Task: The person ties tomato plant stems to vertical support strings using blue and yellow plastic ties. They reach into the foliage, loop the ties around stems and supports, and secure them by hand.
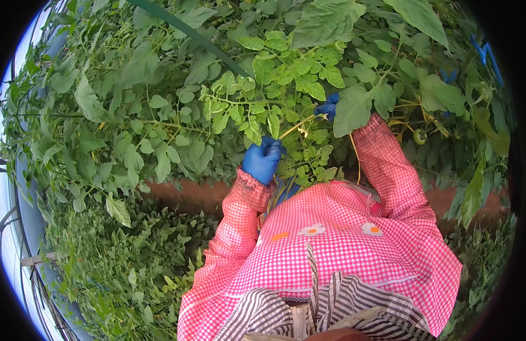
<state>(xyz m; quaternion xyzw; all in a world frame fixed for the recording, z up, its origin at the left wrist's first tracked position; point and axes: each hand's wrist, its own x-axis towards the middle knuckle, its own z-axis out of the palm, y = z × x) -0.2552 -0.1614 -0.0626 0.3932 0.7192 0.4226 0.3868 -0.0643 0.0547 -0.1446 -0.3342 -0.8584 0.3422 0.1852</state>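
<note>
A thin yellow strand [298, 126] runs straight between my two blue-gloved hands; whether it is twine or a stem I cannot tell. My left hand [261, 161] is closed in a fist at its lower end. At the upper end, my right hand [328, 107] pinches it, mostly hidden behind a broad tomato leaf [352, 111]. Bright green tomato shoots [263, 81] stand just above and between the hands. Small yellow blossoms [304, 130] hang beside the strand. Another yellow strand [356, 157] hangs below my right wrist.
Dense tomato foliage [131, 85] surrounds the hands. A dark green strap [190, 32] slants down from the top. One green tomato [420, 136] hangs at right, with blue ties [484, 55] farther up. Bare soil [186, 196] shows below the row, and greenhouse film [5, 192] curves along the left.
</note>
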